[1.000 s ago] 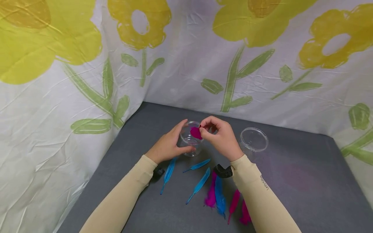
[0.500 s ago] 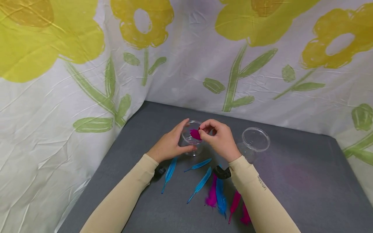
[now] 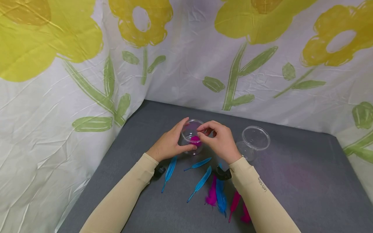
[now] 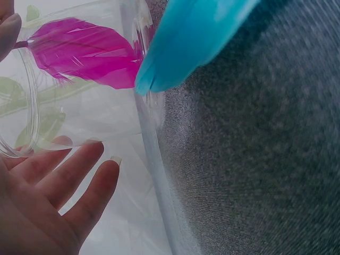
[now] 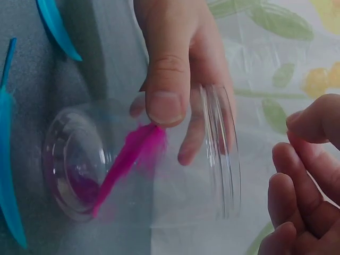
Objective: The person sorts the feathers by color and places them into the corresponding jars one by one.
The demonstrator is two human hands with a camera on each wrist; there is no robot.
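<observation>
A clear plastic jar (image 3: 192,131) stands on the grey table. My left hand (image 3: 170,142) holds it, thumb on the near side and fingers around the far side. Inside leans a magenta feather (image 5: 130,159), its tip near the jar's base and its stem end by the left thumb, seen through the clear wall. Over the rim is my right hand (image 3: 217,139), its fingers loosely bent, with nothing visible between them. The right wrist view shows those fingertips apart from the feather. Closer to me lie blue feathers (image 3: 201,184), one of them just below the left hand.
A second clear jar (image 3: 246,152) stands right of the right hand. Magenta feathers (image 3: 211,194) and another blue feather (image 3: 221,197) lie by the right forearm, which partly covers some. A flower-printed cloth (image 3: 180,64) hangs behind the table.
My right hand has let go of the magenta feather, which has dropped from the rim down into the jar. The left hand keeps its hold on the jar.
</observation>
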